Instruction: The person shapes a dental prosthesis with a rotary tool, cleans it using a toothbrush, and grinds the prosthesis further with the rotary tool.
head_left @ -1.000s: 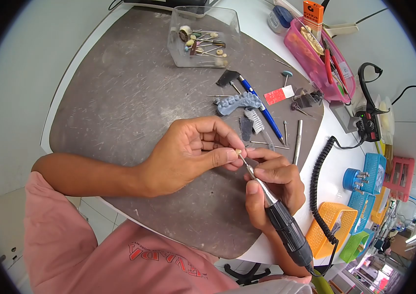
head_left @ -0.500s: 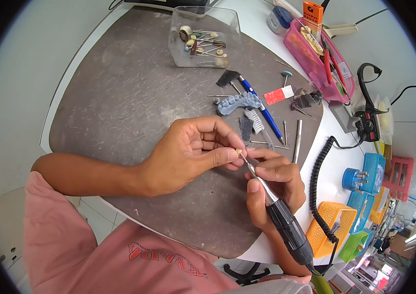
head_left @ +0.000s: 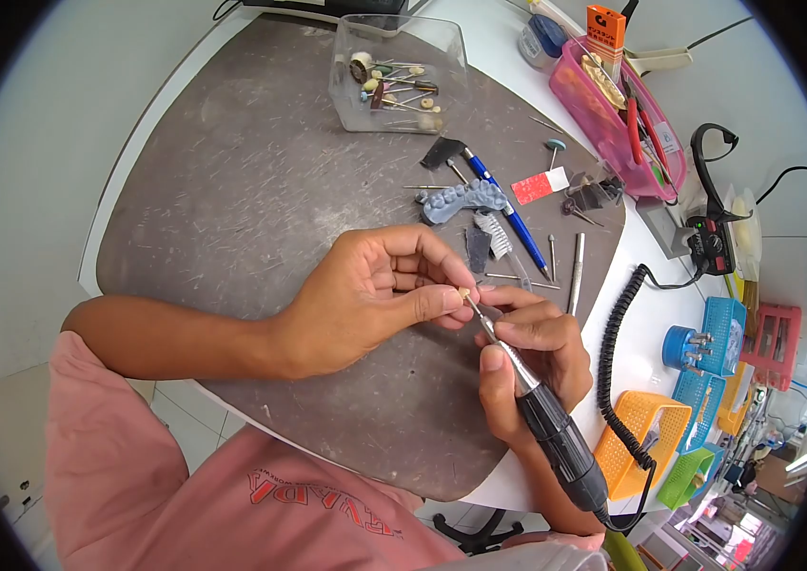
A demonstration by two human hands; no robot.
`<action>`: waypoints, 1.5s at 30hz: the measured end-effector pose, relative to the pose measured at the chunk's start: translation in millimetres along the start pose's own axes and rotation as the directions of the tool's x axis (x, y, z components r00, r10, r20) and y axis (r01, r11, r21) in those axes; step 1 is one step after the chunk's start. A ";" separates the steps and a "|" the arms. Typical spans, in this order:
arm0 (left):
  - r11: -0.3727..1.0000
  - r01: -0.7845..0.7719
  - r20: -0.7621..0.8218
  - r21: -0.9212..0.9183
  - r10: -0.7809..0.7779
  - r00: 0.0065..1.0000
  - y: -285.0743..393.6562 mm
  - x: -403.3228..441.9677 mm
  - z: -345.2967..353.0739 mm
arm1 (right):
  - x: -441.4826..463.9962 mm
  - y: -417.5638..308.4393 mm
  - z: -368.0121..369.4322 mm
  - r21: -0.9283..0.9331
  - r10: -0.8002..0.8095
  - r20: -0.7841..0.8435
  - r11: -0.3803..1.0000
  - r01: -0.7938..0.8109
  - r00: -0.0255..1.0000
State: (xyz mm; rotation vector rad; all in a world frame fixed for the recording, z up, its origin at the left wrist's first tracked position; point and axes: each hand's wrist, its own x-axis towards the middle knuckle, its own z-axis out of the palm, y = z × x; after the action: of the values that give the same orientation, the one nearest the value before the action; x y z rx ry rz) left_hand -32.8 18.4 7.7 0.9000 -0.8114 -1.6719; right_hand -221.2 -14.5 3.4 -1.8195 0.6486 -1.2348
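Observation:
Between thumb and index finger, my left hand point(head_left: 365, 300) pinches a small tooth-coloured dental crown point(head_left: 464, 293), partly covered by the fingertips. My right hand point(head_left: 541, 357) is wrapped around a dental handpiece point(head_left: 556, 433) with a black body and silver nose. The thin bur at its tip meets the crown, and my two hands touch at the fingers. Just beyond them lie a grey-blue dental model point(head_left: 462, 200) with a row of teeth, a white-bristled brush point(head_left: 493, 235) and a blue pen point(head_left: 510, 214).
A clear plastic box point(head_left: 399, 90) of burs and polishing tips stands at the back. Right of the brown mat point(head_left: 232, 162) are a pink tool basket point(head_left: 580, 86), a control unit point(head_left: 711, 243) with a coiled black cord point(head_left: 610, 366), and an orange basket point(head_left: 646, 419).
Almost nothing differs. Both hands keep their hold on the crown and the handpiece, and the bur stays at the crown; only a slight shift of the view shows.

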 end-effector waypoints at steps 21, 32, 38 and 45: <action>0.999 -0.040 -0.006 0.021 0.040 0.999 -1.8 0.5 -1.1 | -1.4 -0.8 -1.3 0.046 0.057 -0.055 0.997 -0.055 0.997; 0.998 -0.055 -0.009 0.035 0.055 0.998 -2.5 0.5 -1.0 | -0.3 1.9 1.7 0.061 0.001 -0.036 0.998 0.001 0.999; 0.998 -0.048 -0.016 0.039 0.048 0.999 -2.1 0.3 -0.3 | -1.3 3.1 -0.9 0.024 0.001 0.003 1.000 -0.001 1.000; 0.998 -0.042 -0.010 0.043 0.043 0.999 -2.3 0.3 -0.5 | -1.1 2.8 -0.8 0.028 0.032 0.009 0.999 -0.032 0.999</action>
State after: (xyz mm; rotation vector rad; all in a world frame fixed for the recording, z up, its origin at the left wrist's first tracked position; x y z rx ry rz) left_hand -33.5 18.6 5.5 0.9148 -0.8566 -1.6164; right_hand -222.3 -15.3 0.6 -1.7838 0.6493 -1.2085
